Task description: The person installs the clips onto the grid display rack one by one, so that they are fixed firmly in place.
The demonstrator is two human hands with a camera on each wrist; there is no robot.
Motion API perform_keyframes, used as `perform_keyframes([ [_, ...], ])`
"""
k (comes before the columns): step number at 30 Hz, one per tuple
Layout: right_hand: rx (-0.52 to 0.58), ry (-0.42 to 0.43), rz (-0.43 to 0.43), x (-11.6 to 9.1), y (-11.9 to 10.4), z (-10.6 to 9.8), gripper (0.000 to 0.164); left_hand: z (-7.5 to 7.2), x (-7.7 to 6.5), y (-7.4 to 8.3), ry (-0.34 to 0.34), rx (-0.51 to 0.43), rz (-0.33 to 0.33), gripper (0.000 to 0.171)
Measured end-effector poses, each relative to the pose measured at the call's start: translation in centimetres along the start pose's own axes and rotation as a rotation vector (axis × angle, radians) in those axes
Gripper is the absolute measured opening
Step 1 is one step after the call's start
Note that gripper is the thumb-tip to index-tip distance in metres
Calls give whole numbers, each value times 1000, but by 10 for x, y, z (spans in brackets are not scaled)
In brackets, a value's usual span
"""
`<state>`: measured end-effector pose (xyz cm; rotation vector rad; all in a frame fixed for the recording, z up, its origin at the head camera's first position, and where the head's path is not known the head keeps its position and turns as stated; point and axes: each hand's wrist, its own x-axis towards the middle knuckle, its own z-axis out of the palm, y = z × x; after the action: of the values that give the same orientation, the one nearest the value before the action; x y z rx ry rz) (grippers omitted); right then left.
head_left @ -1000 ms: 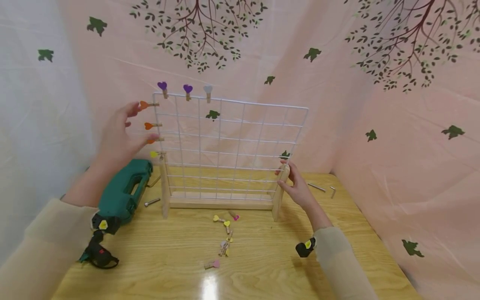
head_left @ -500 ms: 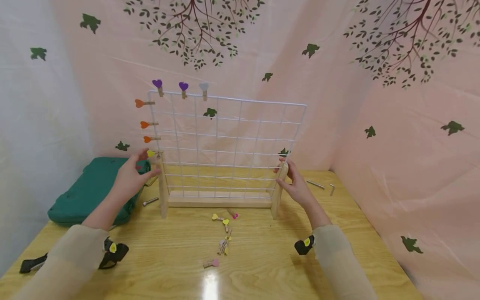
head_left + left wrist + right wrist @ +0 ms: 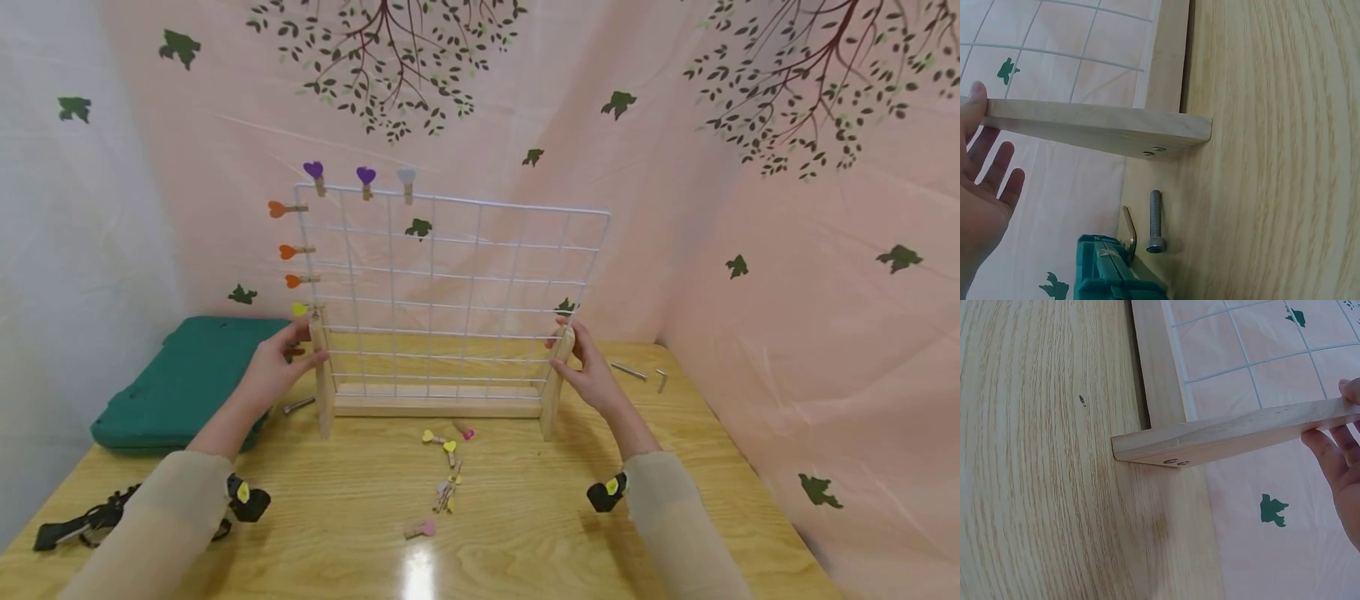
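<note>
A white wire grid [image 3: 525, 206] stands upright in a wooden stand [image 3: 438, 409] on the table. My left hand [image 3: 270, 371] holds the stand's left post [image 3: 1097, 119] near its top, thumb on the front edge and fingers behind. On the other side my right hand [image 3: 594, 379] grips the right post [image 3: 1229, 434] between thumb and fingers. Heart clips sit on the grid: two purple ones [image 3: 366, 176] and a white one [image 3: 407, 176] along the top. Three orange clips [image 3: 287, 252] and a yellow clip [image 3: 299, 309] run down the left edge.
Several loose heart clips [image 3: 450, 448] lie in front of the stand, a pink one [image 3: 427, 527] nearest. A green case [image 3: 180, 379] is at the left, with a bolt [image 3: 1155, 228] and hex key [image 3: 1130, 234] beside it. A metal rod [image 3: 628, 372] lies at right.
My left hand has come down from beside the orange clips to the left post and now holds it. My right hand stays on the right post.
</note>
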<state>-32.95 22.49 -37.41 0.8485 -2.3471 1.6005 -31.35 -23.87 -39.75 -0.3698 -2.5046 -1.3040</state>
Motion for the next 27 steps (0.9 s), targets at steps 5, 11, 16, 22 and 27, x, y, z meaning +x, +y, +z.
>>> perform_keyframes([
  [5, -20, -7, 2, -1, -2, -1, 61, 4, -5, 2, 4, -77, -22, 59],
  [11, -101, -15, -14, -3, -5, -1, 64, 6, -8, 2, -7, -97, -40, 56],
  [16, -204, -7, 51, -10, 3, -5, 71, 5, -8, 2, -17, -80, -27, 56],
  [22, -355, 140, 118, -32, 2, -18, 50, 6, -7, 3, -38, -99, -35, 58],
  [27, -454, 232, 148, -50, -17, -17, 23, 7, -7, 5, -10, -103, 10, 58],
])
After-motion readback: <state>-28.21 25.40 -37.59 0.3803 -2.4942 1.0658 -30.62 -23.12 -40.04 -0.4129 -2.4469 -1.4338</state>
